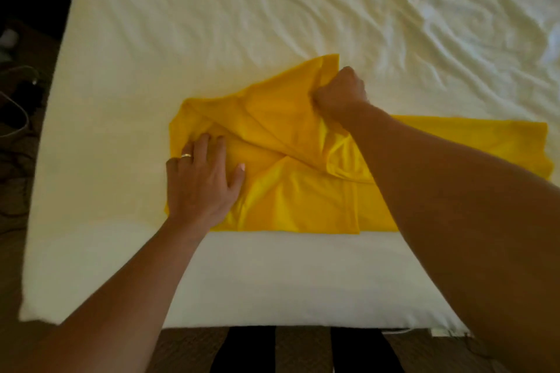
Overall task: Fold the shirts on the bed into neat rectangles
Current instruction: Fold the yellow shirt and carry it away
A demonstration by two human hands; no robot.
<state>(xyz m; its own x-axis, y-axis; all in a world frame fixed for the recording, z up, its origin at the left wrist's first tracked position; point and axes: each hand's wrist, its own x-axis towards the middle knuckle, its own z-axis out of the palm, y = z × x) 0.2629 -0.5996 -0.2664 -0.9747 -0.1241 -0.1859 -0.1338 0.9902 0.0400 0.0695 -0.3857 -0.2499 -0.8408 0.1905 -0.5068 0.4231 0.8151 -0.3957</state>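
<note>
From the head view, the right hand (338, 94) is fisted around a bunched fold of the yellow shirt (291, 185), lifted just off the bed (151, 54). Below and left of that grip, the left hand (201, 183) lies flat, fingers straight, pinning the cloth. A side fold looks underway; next, the gripped edge likely needs laying across and smoothing.
</note>
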